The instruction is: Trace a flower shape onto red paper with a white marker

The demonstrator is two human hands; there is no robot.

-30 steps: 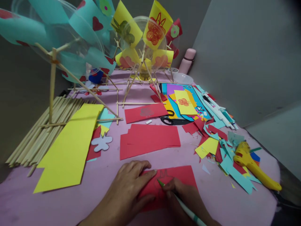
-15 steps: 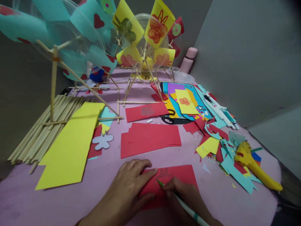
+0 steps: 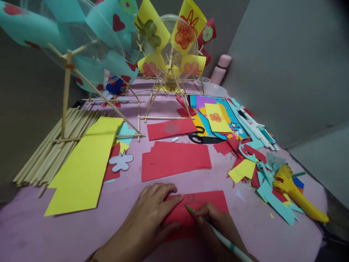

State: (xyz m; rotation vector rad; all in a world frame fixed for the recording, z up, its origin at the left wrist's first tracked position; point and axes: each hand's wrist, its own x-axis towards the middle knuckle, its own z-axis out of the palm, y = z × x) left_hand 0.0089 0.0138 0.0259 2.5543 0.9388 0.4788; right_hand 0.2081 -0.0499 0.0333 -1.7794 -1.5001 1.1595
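My left hand (image 3: 149, 216) lies flat with fingers spread on the left end of a red paper rectangle (image 3: 211, 201) at the near edge of the pink table (image 3: 120, 203). My right hand (image 3: 218, 227) pinches a green-tipped white pen (image 3: 218, 234), its tip touching the red paper where a faint drawn outline shows. A stack of red paper sheets (image 3: 176, 159) lies just beyond.
A yellow sheet (image 3: 84, 167) and a bundle of wooden sticks (image 3: 51, 145) lie at the left. Paper-and-stick wheels (image 3: 174, 40) stand at the back. Black scissors (image 3: 200, 138), paper scraps (image 3: 256, 167), markers (image 3: 256, 129) and a yellow glue gun (image 3: 294, 191) sit at the right, by a grey wall.
The pen tip has shifted slightly right and down on the red paper. My left hand stays in place. The view has drifted a little.
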